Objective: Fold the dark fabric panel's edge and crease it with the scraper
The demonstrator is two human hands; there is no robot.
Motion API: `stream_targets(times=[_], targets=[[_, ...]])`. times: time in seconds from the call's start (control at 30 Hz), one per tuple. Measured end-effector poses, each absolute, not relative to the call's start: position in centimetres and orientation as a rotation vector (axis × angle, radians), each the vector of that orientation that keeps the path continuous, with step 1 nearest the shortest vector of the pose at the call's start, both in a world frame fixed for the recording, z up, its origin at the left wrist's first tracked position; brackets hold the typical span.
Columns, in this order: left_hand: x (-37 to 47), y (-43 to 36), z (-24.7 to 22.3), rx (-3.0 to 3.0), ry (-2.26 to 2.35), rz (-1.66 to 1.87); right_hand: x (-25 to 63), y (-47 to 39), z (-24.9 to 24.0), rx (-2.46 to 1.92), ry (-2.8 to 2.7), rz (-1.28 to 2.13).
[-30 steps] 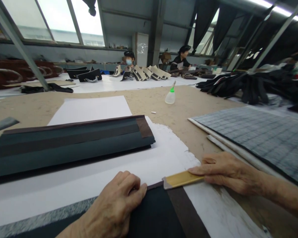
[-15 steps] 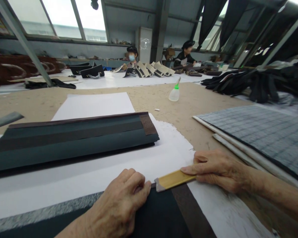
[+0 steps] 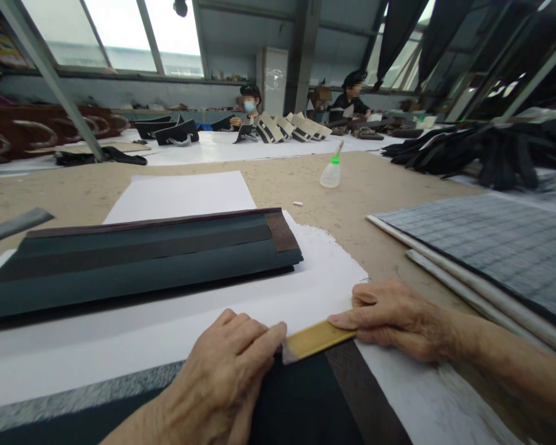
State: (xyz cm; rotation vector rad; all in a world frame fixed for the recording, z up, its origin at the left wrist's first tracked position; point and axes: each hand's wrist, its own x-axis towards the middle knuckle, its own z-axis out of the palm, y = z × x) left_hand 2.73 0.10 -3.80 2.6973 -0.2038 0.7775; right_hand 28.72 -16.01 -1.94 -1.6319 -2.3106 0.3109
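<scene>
My right hand point(image 3: 398, 318) is closed around a flat yellow bamboo scraper point(image 3: 317, 340) whose tip is wrapped in something greyish. That tip lies on the far edge of a dark green-black sheet point(image 3: 301, 402), which has a brown strip point(image 3: 359, 383) along its right and a speckled grey band point(image 3: 78, 395) along its far edge at left. Right by the scraper's tip, my left hand point(image 3: 227, 371) pinches the sheet's edge, its thumb and index finger together. My palm and wrist hide part of the sheet.
Beyond my hands lies a stack of folded dark panels point(image 3: 143, 253) on white paper point(image 3: 185, 191). A squeeze bottle point(image 3: 330, 174) with a green neck stands farther back. Checked grey fabric point(image 3: 482, 247) lies at right, black pieces point(image 3: 491, 148) behind it. Two people point(image 3: 250, 108) sit across the tables.
The scraper and my right hand have shifted slightly left along the edge, closer to my left hand. My left index finger has straightened toward the tip. The whole view has moved a little.
</scene>
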Motion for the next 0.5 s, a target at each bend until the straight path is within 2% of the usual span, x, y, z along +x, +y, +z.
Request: stream_targets(times=[0.2, 0.5], targets=[[0.7, 1.3, -2.9, 2.631, -0.015, 0.600, 29.1, -16.2, -2.1, -1.595, -2.318, 0.317], [0.0, 1.6, -3.8, 2.660, -0.103, 0.679, 28.1, -14.4, -1.5, -1.529, -2.384, 0.338]])
